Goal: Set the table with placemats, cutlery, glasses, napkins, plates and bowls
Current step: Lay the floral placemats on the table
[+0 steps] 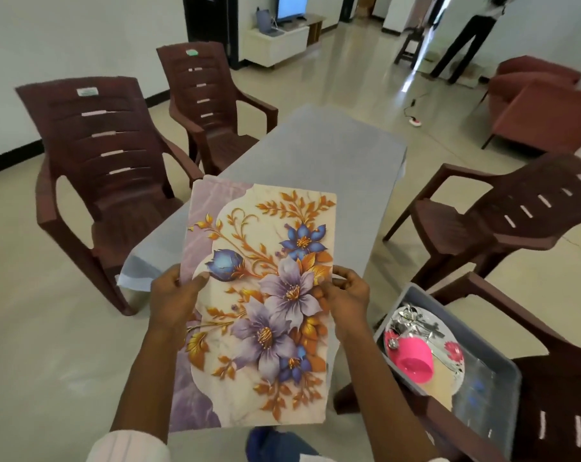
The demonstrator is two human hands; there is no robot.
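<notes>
Both hands hold a floral placemat (249, 228) by its long edges, above the near end of the grey-clothed table (315, 155). The left hand (174, 295) pinches it at 9 o'clock and the right hand (347, 295) at 3 o'clock. At 4 o'clock, a grey tub (412, 289) on a brown chair (555, 388) holds a pink bowl (412, 360), plates and cutlery.

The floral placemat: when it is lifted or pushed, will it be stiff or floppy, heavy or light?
Probably fairly stiff: the floral placemat, held only at its sides by the left hand and right hand, does not droop at its far end. It looks thin, so likely light. Its face looks smooth, so it may slide easily on the table.
</notes>
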